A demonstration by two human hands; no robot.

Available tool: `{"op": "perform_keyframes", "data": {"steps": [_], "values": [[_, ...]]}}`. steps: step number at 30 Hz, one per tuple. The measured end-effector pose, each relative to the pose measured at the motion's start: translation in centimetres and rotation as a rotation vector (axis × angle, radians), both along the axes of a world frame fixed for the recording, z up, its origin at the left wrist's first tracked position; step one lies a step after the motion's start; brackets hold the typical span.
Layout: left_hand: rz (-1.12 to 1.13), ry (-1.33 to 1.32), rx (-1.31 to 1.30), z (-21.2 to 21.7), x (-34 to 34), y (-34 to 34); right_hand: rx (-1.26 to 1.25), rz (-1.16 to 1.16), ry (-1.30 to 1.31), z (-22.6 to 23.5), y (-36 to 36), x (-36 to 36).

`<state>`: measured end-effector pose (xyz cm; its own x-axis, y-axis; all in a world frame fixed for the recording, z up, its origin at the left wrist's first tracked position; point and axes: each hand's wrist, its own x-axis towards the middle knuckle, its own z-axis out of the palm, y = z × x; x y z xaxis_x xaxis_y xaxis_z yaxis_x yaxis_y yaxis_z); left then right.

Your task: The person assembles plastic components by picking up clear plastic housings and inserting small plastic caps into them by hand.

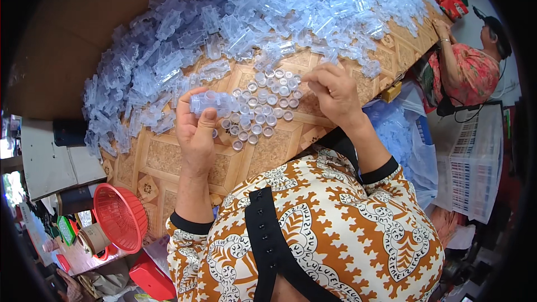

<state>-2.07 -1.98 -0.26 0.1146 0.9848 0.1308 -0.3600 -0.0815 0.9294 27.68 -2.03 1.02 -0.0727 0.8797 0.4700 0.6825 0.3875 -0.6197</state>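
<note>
I have the left hand (196,128) gripping one clear piece (208,102) between thumb and fingers, just left of the loose caps (272,99) on the table (168,156). The right hand (337,92) curls its fingers near them; whether it pinches anything, I can't make out. Much seems left: a big heap (240,28) lies beyond. Whether the bag (429,170) holds finished pieces is unclear.

Side objects, left and right

Left: open red plastic basket (126,218), tilted; red box (152,278) near it, lower. White panel (47,162) above basket, dark flat object (76,132) next to panel. Right: co-worker (467,75), pink floral top, dark headgear, wristband. Red packet (454,5) near co-worker's hands. White slotted plastic item (469,173) lower, contents unclear.
</note>
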Motion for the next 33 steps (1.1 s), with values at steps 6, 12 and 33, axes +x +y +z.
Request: {"op": "perform_keyframes", "data": {"steps": [6,12,33], "values": [[-0.065,0.085,0.036,-0.7,1.3,-0.3,0.120,0.062,-0.268,-2.3,-0.3,-0.6],[-0.191,0.042,0.023,0.1,1.7,-0.7,0.172,0.081,-0.364,-2.2,-0.3,-1.0],[-0.250,0.137,0.004,-0.1,3.0,-2.0,-0.235,0.142,0.299,2.5,0.0,-8.2]]}}
